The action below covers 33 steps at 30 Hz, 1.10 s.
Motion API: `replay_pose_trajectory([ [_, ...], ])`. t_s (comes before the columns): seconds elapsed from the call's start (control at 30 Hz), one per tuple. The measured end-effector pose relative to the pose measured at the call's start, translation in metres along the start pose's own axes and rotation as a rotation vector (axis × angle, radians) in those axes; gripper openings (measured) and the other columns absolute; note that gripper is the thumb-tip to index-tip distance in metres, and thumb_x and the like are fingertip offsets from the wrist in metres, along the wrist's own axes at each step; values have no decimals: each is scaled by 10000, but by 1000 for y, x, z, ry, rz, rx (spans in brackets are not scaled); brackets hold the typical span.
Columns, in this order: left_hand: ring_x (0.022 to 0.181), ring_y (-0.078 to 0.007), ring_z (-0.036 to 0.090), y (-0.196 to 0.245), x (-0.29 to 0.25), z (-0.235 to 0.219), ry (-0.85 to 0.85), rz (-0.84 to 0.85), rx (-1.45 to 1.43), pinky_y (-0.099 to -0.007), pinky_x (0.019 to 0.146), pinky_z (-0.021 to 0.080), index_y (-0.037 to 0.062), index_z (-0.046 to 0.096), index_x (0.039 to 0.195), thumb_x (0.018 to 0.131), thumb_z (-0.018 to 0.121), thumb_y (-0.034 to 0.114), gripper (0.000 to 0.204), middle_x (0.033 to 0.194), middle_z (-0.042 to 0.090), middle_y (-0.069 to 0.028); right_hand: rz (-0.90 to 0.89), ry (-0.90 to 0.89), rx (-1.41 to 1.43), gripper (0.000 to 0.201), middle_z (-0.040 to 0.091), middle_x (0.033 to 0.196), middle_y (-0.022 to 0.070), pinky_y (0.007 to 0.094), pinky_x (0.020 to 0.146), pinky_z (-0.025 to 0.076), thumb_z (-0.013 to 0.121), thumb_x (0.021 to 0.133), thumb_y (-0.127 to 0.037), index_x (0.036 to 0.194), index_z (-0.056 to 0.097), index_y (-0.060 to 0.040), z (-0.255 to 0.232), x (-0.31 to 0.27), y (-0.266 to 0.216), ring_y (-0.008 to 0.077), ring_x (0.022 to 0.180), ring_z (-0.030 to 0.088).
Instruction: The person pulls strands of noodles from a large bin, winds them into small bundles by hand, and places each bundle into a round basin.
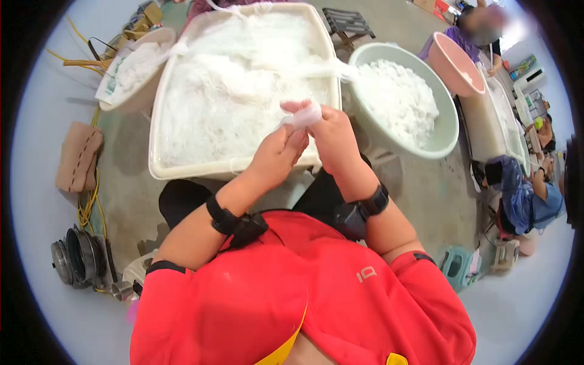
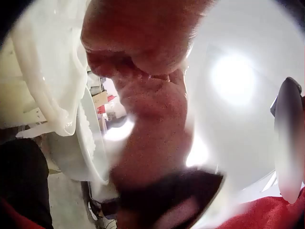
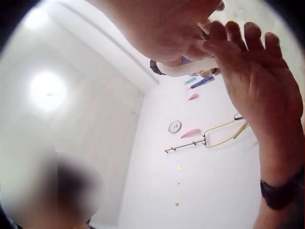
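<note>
A whitish, wet-looking piece of fibre (image 1: pixel 304 117) is held between both hands, close above the near right edge of a white tub (image 1: pixel 243 165). My left hand (image 1: pixel 277 152) holds its near end, with several fingers extended in the right wrist view. My right hand (image 1: pixel 334 137) grips the other end, its fingers partly behind the piece. In the right wrist view the piece shows as a pale band (image 3: pixel 190 67) between the hands. White fluffy fibre in water (image 1: pixel 225 91) fills the tub. The left wrist view shows mainly skin, with the held piece hidden.
A pale green basin (image 1: pixel 447 143) of white fibre stands right of the tub; another basin (image 1: pixel 155 91) with white material stands left. Strands cross both tub rims. A pink basin (image 1: pixel 453 58), a low stool (image 1: pixel 350 24) and other people (image 1: pixel 544 201) are farther off.
</note>
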State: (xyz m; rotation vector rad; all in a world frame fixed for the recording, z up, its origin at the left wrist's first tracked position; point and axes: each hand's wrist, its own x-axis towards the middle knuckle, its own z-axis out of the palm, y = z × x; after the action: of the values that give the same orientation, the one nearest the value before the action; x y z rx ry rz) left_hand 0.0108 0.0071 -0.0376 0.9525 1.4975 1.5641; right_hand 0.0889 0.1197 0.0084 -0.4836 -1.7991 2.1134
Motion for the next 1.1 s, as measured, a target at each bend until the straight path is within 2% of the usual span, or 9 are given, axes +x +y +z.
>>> replay_pose_trajectory([
  [0.1, 507, -74, 326, 24, -12, 4, -213, -241, -512, -206, 440, 271, 80, 451, 761, 942, 404, 276, 271, 620, 365, 13, -128, 110, 487, 260, 618, 993, 118, 257, 635, 471, 457, 839, -69, 1002, 605, 70, 10, 10, 31, 160, 767, 608],
  [0.13, 491, -73, 311, 24, -14, 2, -291, -346, -723, -208, 432, 254, 81, 451, 732, 934, 418, 268, 278, 605, 349, 18, -73, -51, 482, 297, 409, 1341, 156, 245, 647, 472, 492, 898, -178, 1076, 571, 46, -2, 7, 30, 141, 720, 577],
  [0.17, 472, -66, 271, 27, -15, 0, -294, -399, -792, -211, 412, 215, 106, 408, 701, 931, 414, 254, 274, 594, 311, 33, -86, -89, 494, 277, 536, 1193, 116, 233, 606, 458, 507, 889, -178, 1040, 593, 39, -8, 6, 32, 115, 709, 560],
  [0.33, 539, -233, 441, 37, -7, -24, 117, 339, 552, -332, 497, 362, 47, 450, 740, 926, 425, 263, 286, 602, 407, -100, -200, -154, -425, 239, 599, 879, 106, 287, 694, 451, 614, 794, -219, 867, 657, 4, -24, 8, 14, 190, 745, 568],
  [0.47, 674, -353, 489, 41, -4, -30, 201, 402, 815, -379, 616, 404, 26, 517, 837, 911, 432, 211, 216, 729, 499, -171, -251, -176, -449, 215, 557, 1041, 126, 302, 788, 430, 673, 747, -217, 782, 634, -9, -14, 4, 9, 196, 902, 540],
  [0.67, 881, -127, 459, 19, -16, -10, 78, 84, -227, -281, 729, 413, 49, 481, 1129, 876, 536, 386, 425, 1080, 469, -53, -293, -18, -65, 134, 566, 932, 65, 253, 655, 424, 632, 770, -151, 783, 623, -18, -13, 13, 13, 127, 760, 519],
  [0.8, 859, -156, 459, 23, -29, -26, -144, 121, 455, -292, 763, 429, 43, 162, 1395, 808, 635, 364, 820, 1137, 384, -107, -110, 97, 447, 112, 539, 654, -1, 176, 449, 294, 586, 819, -111, 868, 619, -17, -28, 9, -7, 35, 506, 401],
  [1.03, 878, -152, 442, 17, -9, -12, -33, 290, -6, -317, 756, 427, 30, 59, 1396, 826, 616, 215, 818, 1056, 419, -103, -152, 13, 411, 121, 578, 684, 32, 177, 449, 299, 589, 833, -118, 876, 614, -8, -1, 1, 8, 45, 499, 405],
  [1.1, 845, -125, 502, 24, -15, -12, 86, 227, 97, -281, 725, 436, 28, 283, 1328, 846, 591, 164, 588, 960, 518, -74, -188, 38, 475, 121, 570, 678, 26, 178, 450, 301, 594, 833, -123, 873, 616, -12, -3, 0, 8, 47, 497, 407],
])
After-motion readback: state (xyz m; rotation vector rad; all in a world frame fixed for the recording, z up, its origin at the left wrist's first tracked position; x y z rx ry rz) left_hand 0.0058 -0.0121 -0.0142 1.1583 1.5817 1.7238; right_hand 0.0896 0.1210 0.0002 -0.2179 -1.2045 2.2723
